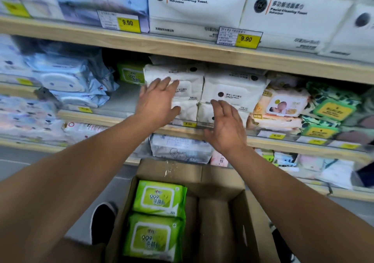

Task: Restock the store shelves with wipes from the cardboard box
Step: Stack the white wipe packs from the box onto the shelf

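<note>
An open cardboard box (232,181) stands on the floor below me, with two green wipe packs (157,200) lying in its left half. White wipe packs (232,92) are stacked on the middle shelf (121,119). My left hand (157,101) is spread flat against the left white stack, fingers apart, holding nothing. Just in front of the right white stack hovers my right hand (226,127), open and empty. One more green pack (131,73) sits deep on the shelf, left of the white stacks.
Blue wipe packs (66,80) lie at the left of the middle shelf, with a bare gap beside them. Baby wipe packs (283,107) and green-labelled packs (332,109) fill the right. Facial towel boxes (198,5) line the upper shelf. A shoe (103,220) stands left of the box.
</note>
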Tool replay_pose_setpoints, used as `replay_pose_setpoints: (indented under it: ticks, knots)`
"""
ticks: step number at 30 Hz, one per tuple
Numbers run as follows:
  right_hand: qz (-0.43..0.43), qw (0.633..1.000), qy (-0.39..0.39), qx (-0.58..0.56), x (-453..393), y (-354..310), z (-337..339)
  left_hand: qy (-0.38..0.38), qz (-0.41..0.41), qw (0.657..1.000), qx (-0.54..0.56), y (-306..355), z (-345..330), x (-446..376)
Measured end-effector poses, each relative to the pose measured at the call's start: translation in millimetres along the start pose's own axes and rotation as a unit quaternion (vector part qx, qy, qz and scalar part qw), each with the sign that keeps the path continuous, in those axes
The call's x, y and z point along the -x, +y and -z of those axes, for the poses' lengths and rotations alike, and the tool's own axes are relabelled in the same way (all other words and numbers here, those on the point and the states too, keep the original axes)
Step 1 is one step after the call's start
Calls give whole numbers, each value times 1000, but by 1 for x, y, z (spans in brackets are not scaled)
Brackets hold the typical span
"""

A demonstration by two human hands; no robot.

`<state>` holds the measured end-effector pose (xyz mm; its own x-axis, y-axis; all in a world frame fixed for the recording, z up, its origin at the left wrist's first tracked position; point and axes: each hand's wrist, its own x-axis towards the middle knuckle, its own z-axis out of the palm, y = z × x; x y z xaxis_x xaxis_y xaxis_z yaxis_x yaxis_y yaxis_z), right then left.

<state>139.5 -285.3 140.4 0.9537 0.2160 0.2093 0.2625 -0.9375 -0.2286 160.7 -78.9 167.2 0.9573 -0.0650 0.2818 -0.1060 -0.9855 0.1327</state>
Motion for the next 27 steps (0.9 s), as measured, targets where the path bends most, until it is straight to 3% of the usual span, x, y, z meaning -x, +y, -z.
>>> replay_pose_setpoints:
  ticks: [10,19,27]
  knots:
    - [37,994,-96,-36,118,-36,-31,-37,13,995,96,-3,-16,162]
    - [58,967,-244,-45,206,-59,-85,-185,40,976,109,-15,-59,275]
    - [62,941,-332,-38,220,-53,-141,-336,40,940,40,-35,-108,288]
